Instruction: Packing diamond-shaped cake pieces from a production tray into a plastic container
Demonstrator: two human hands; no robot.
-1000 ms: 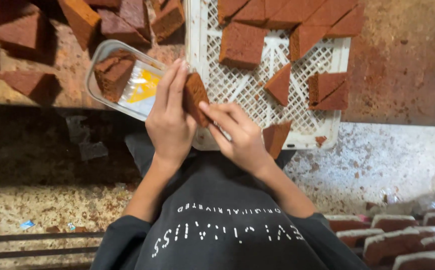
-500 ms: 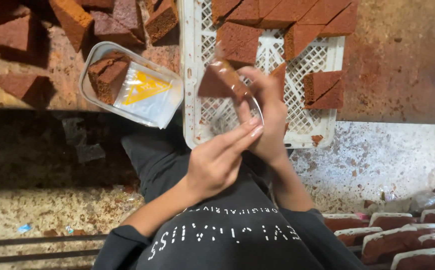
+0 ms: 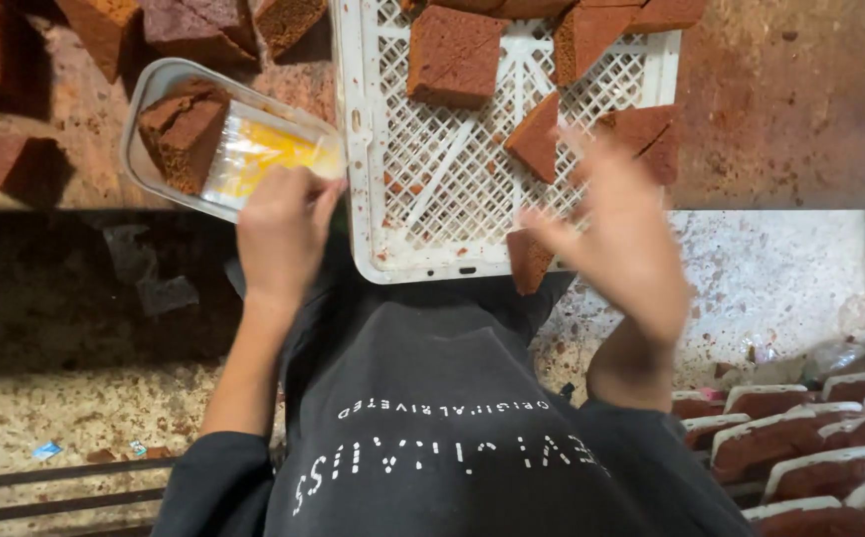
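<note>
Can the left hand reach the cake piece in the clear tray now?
Probably yes. The left hand rests on the near rim of the tray, and nothing lies between it and the cake piece.

Dark grey top w/ pale dotted lettering, sleeves pushed up, bare forearms.

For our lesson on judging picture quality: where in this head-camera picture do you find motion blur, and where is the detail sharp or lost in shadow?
Head view: the right hand over the white lattice crate is smeared by motion blur, its fingers indistinct; the left hand at the clear plastic tray is sharper; the cake pieces on the crate look crisp; the dark band left of the body swallows detail in shadow.
</note>
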